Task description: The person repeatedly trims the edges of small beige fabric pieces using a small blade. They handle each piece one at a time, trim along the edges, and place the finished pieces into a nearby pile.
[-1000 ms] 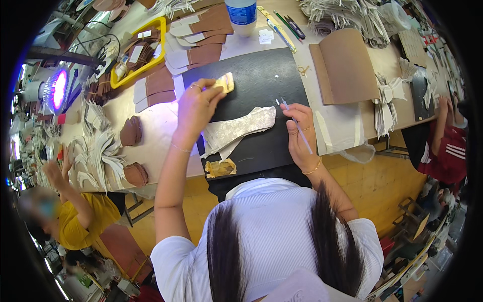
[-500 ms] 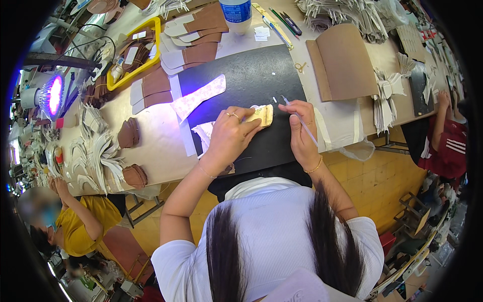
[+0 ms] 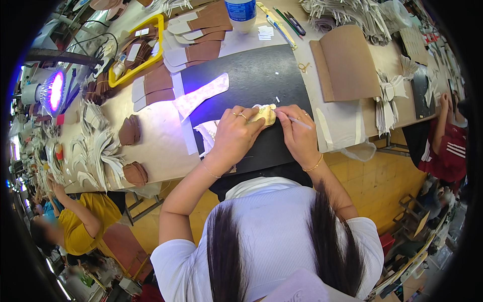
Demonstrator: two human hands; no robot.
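My left hand (image 3: 235, 132) is closed on a small cream-yellow printed piece (image 3: 269, 117), pressing it against the black mat (image 3: 271, 65). Between the thumb and fingers of my right hand (image 3: 300, 136) is a thin, pale translucent stick (image 3: 301, 123). The stick's front end is at the piece's right edge, where my fingertips partly hide it; I cannot tell whether it touches. Beside my left wrist lies a whitish piece (image 3: 205, 132), partly covered by that hand. A long pale patterned cut piece (image 3: 204, 94) lies farther off on the mat.
A purple-glowing lamp (image 3: 54, 91) stands at left, near a yellow basket (image 3: 111, 75) and brown-and-grey cut pieces (image 3: 200, 53). A bottle (image 3: 241, 17) stands beyond the mat. To the right lie a brown folded sheet (image 3: 349, 63) and white strip bundles (image 3: 386, 113). Co-workers sit on both sides.
My right hand has moved left and slightly down, bringing the stick to the right edge of the cream-yellow piece. My left hand keeps its hold on the piece.
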